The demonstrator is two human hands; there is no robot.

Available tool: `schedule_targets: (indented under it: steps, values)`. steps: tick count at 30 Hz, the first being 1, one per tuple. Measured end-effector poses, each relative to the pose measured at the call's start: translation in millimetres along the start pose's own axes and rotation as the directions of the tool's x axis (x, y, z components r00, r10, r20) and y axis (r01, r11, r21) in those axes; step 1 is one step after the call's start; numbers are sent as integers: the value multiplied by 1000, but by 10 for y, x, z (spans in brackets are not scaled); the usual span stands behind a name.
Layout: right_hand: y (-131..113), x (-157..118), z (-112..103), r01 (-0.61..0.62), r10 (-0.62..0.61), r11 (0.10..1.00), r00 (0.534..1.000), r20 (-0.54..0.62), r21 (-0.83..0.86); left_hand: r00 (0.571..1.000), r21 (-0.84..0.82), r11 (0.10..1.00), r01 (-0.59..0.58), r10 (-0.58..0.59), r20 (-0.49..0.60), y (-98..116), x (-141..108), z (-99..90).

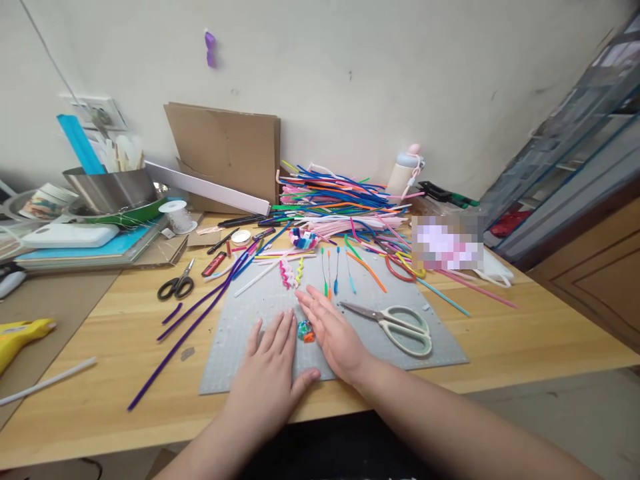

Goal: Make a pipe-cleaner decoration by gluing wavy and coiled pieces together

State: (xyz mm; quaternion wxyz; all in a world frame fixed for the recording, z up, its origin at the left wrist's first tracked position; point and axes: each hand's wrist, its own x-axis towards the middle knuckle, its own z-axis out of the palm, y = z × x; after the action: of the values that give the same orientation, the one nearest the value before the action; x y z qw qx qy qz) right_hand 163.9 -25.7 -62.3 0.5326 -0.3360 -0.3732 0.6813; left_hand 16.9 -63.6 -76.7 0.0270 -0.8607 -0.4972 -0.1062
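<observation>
Between the fingers of the left hand [270, 357] and right hand [334, 337], in the head view, a small blue-green and orange piece [305, 330] lies on the grey mat [227, 350]. Left fingers are slightly spread, palm down; right fingers extend straight, hand tilted; neither visibly grips anything, though contact on the right is unclear. It looks light, soft, easily squashed, best held gently by its sides.

Fuzzy pipe cleaners [340, 193], matt cutting mat [230, 333], smooth wooden tabletop [110, 397], satiny metal pot [113, 191], matt cardboard [227, 153]
</observation>
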Motion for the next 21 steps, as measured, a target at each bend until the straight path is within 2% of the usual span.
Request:
schedule_targets:
  steps: [3,5,7,8,11,13,15,21]
  values:
    - [14,-10,15,7,-7,1000,1000,-18,15,1000,-25,1000,4,-4,23,-14,6,-3]
    - [11,-19,13,10,-9,999,999,-32,44,996,-51,995,82,-80,44,-157,70,-78]
    - [1,-29,5,17,-14,997,999,-49,70,970,-50,969,242,-241,27,-446,204,-243]
    - [-5,-34,0,21,-17,997,998,-56,78,948,-15,948,319,-319,-23,-634,293,-356]
    - [-15,-45,-12,29,-21,993,997,-69,114,867,170,857,486,-449,-215,-1248,594,-727]
    - [-15,-47,-18,27,-16,988,997,-74,154,866,197,852,485,-436,-246,-1589,779,-905]
    - [-12,-45,-23,22,-6,982,996,-86,190,877,211,861,462,-408,-255,-1842,928,-973]
    - [-10,-28,-44,16,10,968,995,-104,249,942,175,940,294,-254,-218,-2400,1172,-781]
